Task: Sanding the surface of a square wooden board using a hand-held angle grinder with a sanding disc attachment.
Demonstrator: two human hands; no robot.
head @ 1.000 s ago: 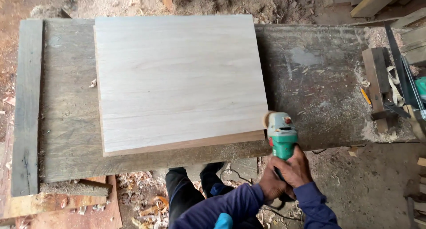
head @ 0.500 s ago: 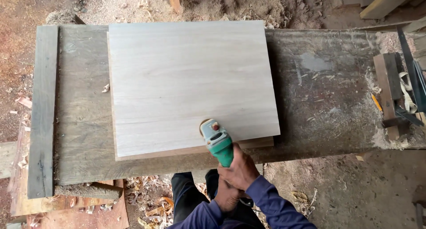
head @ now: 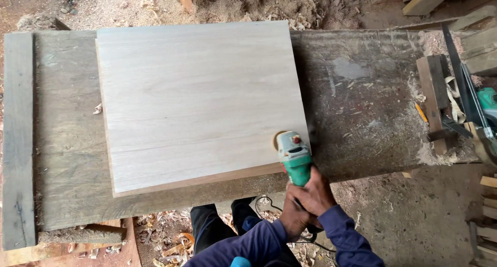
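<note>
A pale wooden board (head: 199, 101) lies flat on a weathered grey workbench (head: 362, 106). Both my hands grip the handle of a green angle grinder (head: 294, 157). My left hand (head: 294, 219) sits nearer my body and my right hand (head: 315, 193) is wrapped around the green body just behind the head. The grinder's disc rests on the board's near right corner, at its edge. My sleeves are dark blue.
A narrow plank (head: 18, 137) lies along the bench's left end. A dark wooden block (head: 434, 101), a pencil (head: 421, 112) and sawdust sit at the right end, with a teal tool (head: 486, 104) beyond. Wood shavings cover the ground below; a black cord trails by my legs.
The grinder ran left along the board's near edge, then came back right to the near right corner. Both hands stayed on it throughout.
</note>
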